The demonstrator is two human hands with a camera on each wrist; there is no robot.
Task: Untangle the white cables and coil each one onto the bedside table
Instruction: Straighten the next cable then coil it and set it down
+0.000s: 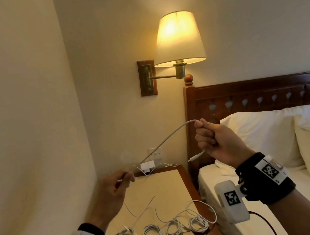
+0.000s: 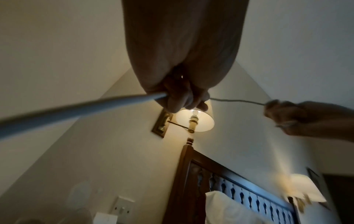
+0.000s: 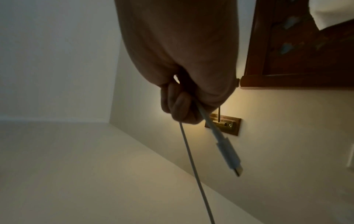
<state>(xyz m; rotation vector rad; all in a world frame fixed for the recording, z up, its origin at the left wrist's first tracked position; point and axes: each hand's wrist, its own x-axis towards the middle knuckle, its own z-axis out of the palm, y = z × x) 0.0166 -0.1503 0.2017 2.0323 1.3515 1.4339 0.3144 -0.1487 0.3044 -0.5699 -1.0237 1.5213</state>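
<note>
A white cable (image 1: 165, 139) is stretched in the air between both hands, above the bedside table (image 1: 161, 185). My right hand (image 1: 203, 136) is raised by the bed and grips it in a fist, and its connector end (image 1: 195, 157) pokes out below. My left hand (image 1: 126, 178), lower and nearer the wall, pinches the cable near its other end. In the left wrist view the cable (image 2: 76, 110) runs out of the left hand (image 2: 182, 98) towards the right hand (image 2: 287, 115). The right wrist view shows the cable (image 3: 191, 159) and connector (image 3: 229, 154) hanging from the fist (image 3: 178, 109).
Several coiled white cables (image 1: 152, 233) lie in a row along the table's front edge, with loose cable strands (image 1: 156, 206) behind them. A white charger (image 1: 147, 165) and thin cable sit at the table's back. A lit wall lamp (image 1: 177, 38) hangs above; the bed (image 1: 263, 191) is on the right.
</note>
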